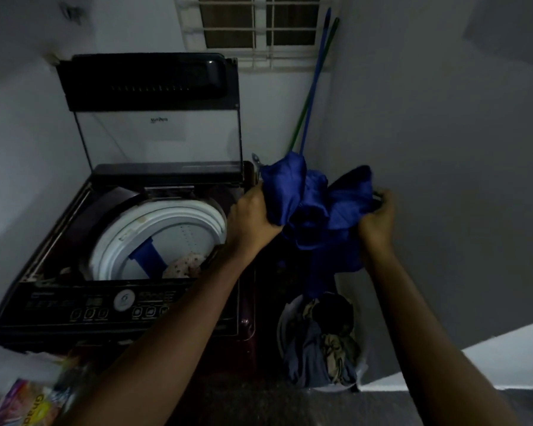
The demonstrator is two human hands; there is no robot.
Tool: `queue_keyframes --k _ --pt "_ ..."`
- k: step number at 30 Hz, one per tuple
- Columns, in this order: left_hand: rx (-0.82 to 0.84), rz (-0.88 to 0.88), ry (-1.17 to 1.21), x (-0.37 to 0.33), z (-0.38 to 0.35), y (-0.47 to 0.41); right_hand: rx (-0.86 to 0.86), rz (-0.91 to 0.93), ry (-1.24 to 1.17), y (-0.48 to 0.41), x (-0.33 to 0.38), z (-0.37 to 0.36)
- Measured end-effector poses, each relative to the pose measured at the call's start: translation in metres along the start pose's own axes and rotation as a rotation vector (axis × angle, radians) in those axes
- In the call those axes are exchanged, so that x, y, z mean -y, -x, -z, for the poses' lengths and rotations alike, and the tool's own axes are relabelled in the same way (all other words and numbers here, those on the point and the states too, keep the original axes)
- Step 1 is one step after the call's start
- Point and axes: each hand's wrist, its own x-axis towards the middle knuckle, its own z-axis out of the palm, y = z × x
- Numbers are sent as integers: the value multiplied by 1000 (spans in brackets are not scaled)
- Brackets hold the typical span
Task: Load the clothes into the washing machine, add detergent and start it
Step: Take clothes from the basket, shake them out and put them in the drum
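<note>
Both hands, left hand [253, 216] and right hand [377, 218], fingers clenched on bunched blue garment [314, 207], held above laundry basket [285, 321] beside washing machine [74, 321]. Lid [154, 118] raised; patterned cloth [186, 264] in drum.

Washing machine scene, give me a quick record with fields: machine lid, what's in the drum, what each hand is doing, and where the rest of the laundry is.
lid: washing machine lid is up, drum open
drum: a pale spotted cloth lies inside, beside a blue part
left hand: left hand grips the blue garment
right hand: right hand grips the same garment's other side
garment position: held in the air to the right of the machine, above the basket
remaining laundry: white basket on the floor, full of mixed clothes
detergent: colourful packet at lower left, blurred
</note>
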Motion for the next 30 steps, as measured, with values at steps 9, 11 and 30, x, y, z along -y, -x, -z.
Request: queue_keyframes --k 9,11,30 --pt "-124 124 2 44 35 -20 619 -234 -46 32 23 -76" --pt "-161 153 2 54 42 -18 672 -227 -91 34 23 -93" --pt "-23 367 -144 257 155 -32 644 -286 -103 118 -23 -326"
